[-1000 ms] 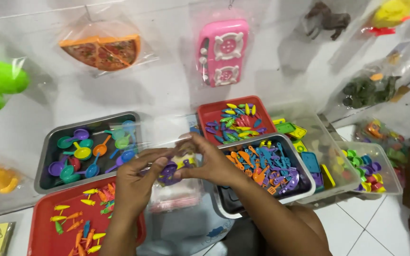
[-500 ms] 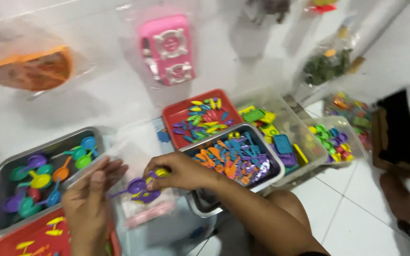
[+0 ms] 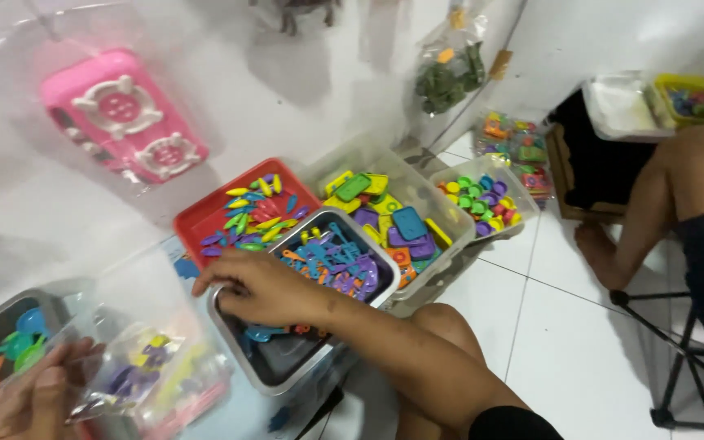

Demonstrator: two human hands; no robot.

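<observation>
While the right hand [image 3: 258,285] lies flat, fingers spread and gripping nothing, over the near end of the shiny metal tray [image 3: 287,371], the heap of small glossy plastic utensils [image 3: 332,261] sits just past its fingertips. Left hand [image 3: 34,395] pinches a crinkly clear plastic bag [image 3: 136,375], farther off.

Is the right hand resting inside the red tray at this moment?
No, the right hand lies over the metal tray of small blue and purple toy utensils, beside the red tray.
</observation>
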